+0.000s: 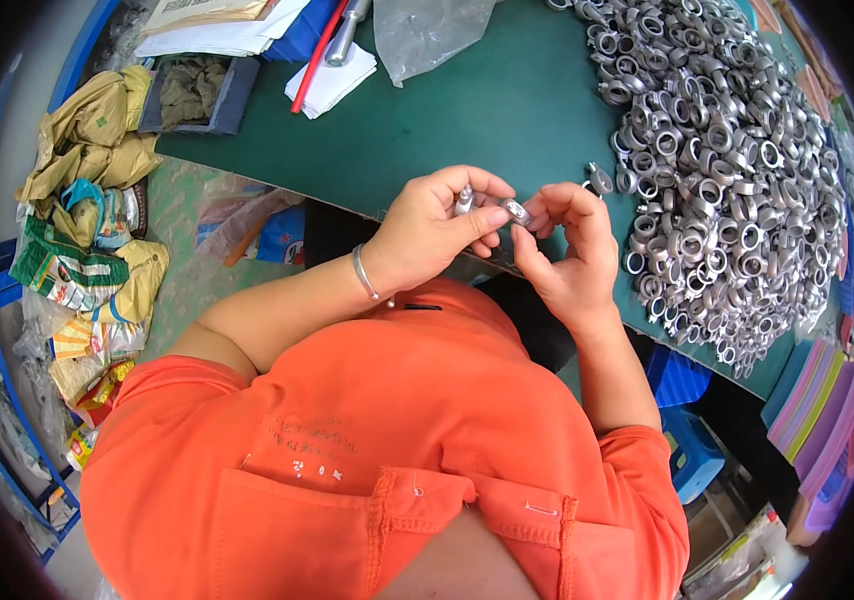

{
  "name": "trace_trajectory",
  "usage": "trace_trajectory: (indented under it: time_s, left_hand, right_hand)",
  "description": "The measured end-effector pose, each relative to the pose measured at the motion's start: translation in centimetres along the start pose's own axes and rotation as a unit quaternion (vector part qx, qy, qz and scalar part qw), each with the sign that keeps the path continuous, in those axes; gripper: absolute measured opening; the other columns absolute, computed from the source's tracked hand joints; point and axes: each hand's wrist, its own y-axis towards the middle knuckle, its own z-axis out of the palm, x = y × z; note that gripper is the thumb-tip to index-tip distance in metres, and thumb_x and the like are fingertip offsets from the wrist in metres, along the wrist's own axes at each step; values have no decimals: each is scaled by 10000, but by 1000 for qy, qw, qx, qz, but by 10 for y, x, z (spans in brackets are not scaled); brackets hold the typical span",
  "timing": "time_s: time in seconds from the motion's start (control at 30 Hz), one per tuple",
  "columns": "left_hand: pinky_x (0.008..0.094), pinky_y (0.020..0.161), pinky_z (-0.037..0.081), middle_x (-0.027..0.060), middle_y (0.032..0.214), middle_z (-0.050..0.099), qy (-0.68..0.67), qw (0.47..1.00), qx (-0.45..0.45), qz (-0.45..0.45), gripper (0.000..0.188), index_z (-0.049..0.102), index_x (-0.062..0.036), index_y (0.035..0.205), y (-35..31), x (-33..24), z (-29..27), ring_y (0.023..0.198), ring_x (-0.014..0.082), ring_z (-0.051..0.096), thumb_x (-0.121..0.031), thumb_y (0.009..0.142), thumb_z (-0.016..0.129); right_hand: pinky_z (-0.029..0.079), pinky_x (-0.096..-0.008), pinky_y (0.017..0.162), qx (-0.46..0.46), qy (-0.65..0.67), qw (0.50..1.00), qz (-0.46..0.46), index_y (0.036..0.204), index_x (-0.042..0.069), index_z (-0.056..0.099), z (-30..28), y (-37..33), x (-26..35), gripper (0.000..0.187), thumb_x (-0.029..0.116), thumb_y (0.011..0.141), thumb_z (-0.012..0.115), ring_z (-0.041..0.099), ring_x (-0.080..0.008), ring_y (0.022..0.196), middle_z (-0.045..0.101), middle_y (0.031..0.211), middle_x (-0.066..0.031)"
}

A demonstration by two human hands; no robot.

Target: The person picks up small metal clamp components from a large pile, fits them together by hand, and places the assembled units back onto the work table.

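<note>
Just over the near edge of the green table, both my hands meet around a small grey metal ring part (516, 211). My left hand (430, 222) is closed, its thumb pressing on the ring part's near side. A short silvery metal piece with a narrow tip (464, 200) sticks up between the fingers of that hand; its lower end is hidden. Curled fingers of my right hand (579, 245) grip the other side of the ring part. One more metal ring (600, 180) lies on the table just beyond my right hand, beside the big pile of metal rings (712, 190).
On the green table (507, 100) lie a clear plastic bag (432, 35), a red stick (319, 55), a metal-handled tool (345, 35) and white paper (337, 85). A grey bin (197, 95) stands at the far left corner. Crumpled sacks (97, 240) fill the left side. A blue stool (692, 455) is at lower right.
</note>
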Motion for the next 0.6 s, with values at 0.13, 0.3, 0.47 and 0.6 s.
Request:
trace_trajectory:
  time_s: [0.13,0.3,0.47,0.6]
  left_hand:
    - [222,649,535,48,881,639,-1,1000,3,15,191,600,6,1083,-2,0,-1,704,80,593,-67,908,626]
    - [218,638,532,57,889,644,52,997,32,39,203,588,12,1058,-4,-1,-3,713,80,594,-36,876,661]
    - [224,666,543,69,913,647,67,996,23,55,220,580,15,1058,-2,-1,-1,764,102,629,2,857,668]
    - [240,711,560,85,966,649,90,993,-5,80,187,582,20,1042,-4,3,-1,836,129,659,20,867,646]
  right_hand:
    - [490,-225,602,23,12,1000,-13,914,-3,642,0,-1,-1,197,-20,744,741,593,-114,703,616,897,-85]
    - [500,-228,610,27,17,999,-11,891,-21,640,-3,-7,-5,160,-43,757,724,605,-122,727,605,975,-108]
    - [526,-229,691,-13,174,982,71,990,-27,605,4,-15,-6,170,-75,828,631,617,-127,821,596,1044,-119]
    - [533,-231,708,-54,274,936,215,1096,-56,582,1,-13,7,212,-12,891,611,621,-124,840,635,1002,-109]
